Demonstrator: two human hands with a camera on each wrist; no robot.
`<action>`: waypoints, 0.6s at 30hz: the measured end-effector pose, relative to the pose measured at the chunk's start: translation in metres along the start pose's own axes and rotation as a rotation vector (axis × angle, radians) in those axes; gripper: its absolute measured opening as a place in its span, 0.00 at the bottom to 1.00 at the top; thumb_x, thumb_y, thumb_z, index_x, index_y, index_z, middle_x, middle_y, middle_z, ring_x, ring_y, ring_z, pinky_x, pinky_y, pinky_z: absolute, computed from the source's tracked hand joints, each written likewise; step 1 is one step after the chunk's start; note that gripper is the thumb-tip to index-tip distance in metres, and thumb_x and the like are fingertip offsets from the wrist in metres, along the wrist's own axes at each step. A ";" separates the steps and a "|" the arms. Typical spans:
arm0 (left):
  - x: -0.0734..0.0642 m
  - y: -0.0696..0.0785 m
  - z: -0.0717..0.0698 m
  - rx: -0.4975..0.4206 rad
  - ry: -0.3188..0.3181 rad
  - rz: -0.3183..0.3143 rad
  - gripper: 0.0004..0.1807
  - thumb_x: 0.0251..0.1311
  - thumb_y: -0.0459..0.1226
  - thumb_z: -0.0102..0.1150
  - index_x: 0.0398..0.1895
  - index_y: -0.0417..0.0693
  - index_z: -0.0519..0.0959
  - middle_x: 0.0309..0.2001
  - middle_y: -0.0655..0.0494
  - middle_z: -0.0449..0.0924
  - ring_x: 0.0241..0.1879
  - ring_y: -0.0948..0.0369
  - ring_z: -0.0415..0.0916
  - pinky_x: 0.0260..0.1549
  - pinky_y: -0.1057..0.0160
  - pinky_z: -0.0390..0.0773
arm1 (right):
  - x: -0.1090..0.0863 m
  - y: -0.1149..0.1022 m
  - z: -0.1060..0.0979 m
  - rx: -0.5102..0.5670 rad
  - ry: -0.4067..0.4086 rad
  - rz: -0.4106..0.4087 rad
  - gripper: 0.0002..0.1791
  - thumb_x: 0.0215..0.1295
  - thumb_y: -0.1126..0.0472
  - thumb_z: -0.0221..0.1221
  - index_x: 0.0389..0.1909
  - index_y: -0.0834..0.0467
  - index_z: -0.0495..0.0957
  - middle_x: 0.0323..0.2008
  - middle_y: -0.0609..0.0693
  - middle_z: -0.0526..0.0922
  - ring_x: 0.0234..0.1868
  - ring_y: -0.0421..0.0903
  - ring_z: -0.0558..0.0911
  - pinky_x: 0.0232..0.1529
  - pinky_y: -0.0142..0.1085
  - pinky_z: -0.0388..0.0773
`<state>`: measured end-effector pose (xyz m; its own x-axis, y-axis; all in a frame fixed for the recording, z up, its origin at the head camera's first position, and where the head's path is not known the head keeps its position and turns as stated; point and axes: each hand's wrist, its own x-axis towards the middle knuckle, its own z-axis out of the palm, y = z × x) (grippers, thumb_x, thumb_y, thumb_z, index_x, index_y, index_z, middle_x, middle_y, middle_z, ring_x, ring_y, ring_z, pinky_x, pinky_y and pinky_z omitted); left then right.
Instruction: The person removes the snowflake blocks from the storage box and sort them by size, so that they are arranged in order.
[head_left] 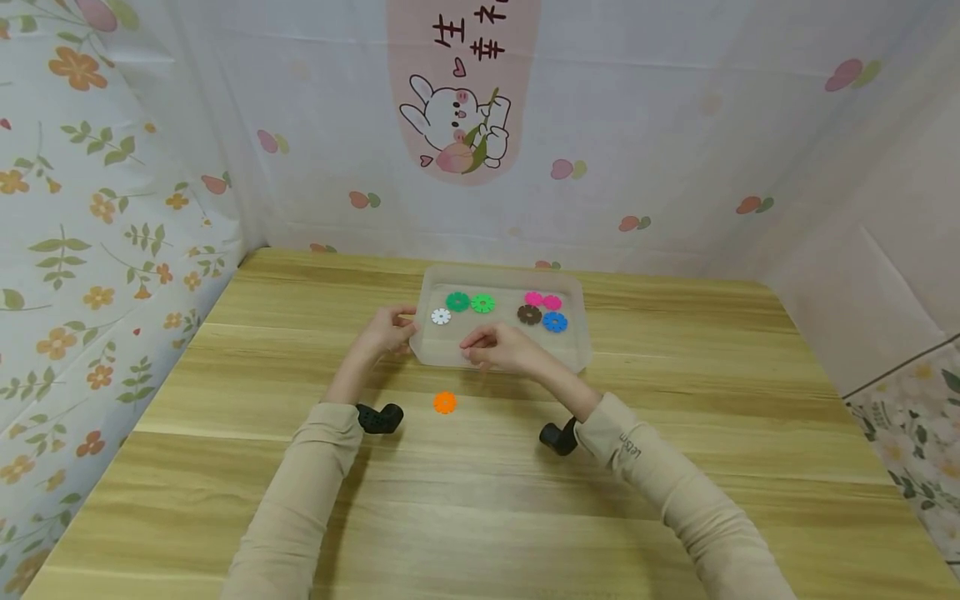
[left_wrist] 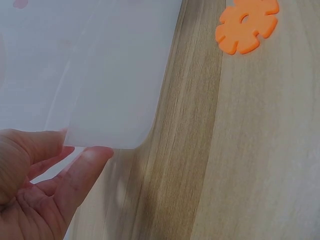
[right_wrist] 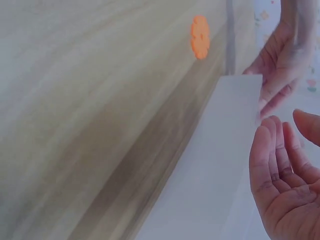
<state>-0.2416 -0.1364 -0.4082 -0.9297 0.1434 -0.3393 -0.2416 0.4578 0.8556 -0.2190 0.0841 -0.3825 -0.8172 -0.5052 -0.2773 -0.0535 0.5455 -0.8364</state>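
Note:
A translucent white plastic tray [head_left: 577, 337] rests on the wooden table. My left hand [head_left: 388, 331] holds its left end, with thumb and fingers at the wall near the front corner in the left wrist view. Over the tray's front rim hovers my right hand [head_left: 504, 348], its fingers loosely bent; the right wrist view shows a gap between thumb and fingers with nothing in it. Notched plastic discs lie inside the tray: white [head_left: 441, 317], dark green [head_left: 457, 302], light green [head_left: 483, 303], brown [head_left: 529, 315], blue [head_left: 555, 322] and two pink ones [head_left: 533, 298].
An orange notched disc [head_left: 445, 402] lies on the table in front of the tray, between my forearms. Black wrist cameras are strapped under both sleeves. Behind the tray hangs a patterned curtain [head_left: 637, 125], and a floral cloth [head_left: 97, 250] hangs at the left.

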 end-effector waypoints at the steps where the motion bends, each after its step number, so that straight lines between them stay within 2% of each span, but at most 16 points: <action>1: 0.000 0.000 0.000 0.001 0.000 0.001 0.24 0.66 0.31 0.44 0.65 0.38 0.59 0.55 0.34 0.67 0.36 0.56 0.74 0.27 0.70 0.79 | 0.001 0.000 -0.002 0.009 0.000 -0.003 0.14 0.63 0.63 0.55 0.46 0.67 0.76 0.40 0.63 0.79 0.39 0.54 0.79 0.43 0.43 0.80; 5: 0.000 -0.001 0.000 0.001 0.000 0.003 0.24 0.66 0.31 0.44 0.66 0.38 0.59 0.55 0.34 0.67 0.38 0.55 0.74 0.27 0.70 0.79 | 0.004 0.003 -0.009 0.023 0.018 -0.010 0.17 0.64 0.63 0.54 0.50 0.68 0.74 0.44 0.66 0.78 0.44 0.59 0.78 0.45 0.44 0.79; 14: 0.001 -0.001 -0.001 -0.011 -0.003 -0.006 0.24 0.67 0.32 0.44 0.66 0.39 0.59 0.56 0.35 0.67 0.40 0.54 0.74 0.31 0.67 0.80 | 0.011 0.006 -0.019 0.016 0.076 0.067 0.18 0.64 0.61 0.55 0.52 0.66 0.74 0.43 0.60 0.79 0.46 0.57 0.78 0.46 0.45 0.78; 18: 0.001 -0.001 -0.001 -0.007 0.003 -0.007 0.24 0.66 0.32 0.44 0.65 0.39 0.60 0.55 0.35 0.68 0.38 0.56 0.73 0.30 0.68 0.79 | 0.016 0.011 -0.023 -0.032 0.076 0.080 0.19 0.63 0.61 0.56 0.52 0.66 0.73 0.41 0.59 0.78 0.45 0.57 0.77 0.46 0.44 0.78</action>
<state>-0.2431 -0.1375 -0.4088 -0.9287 0.1374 -0.3443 -0.2503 0.4526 0.8559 -0.2457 0.0969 -0.3852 -0.8609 -0.4073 -0.3050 -0.0032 0.6037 -0.7972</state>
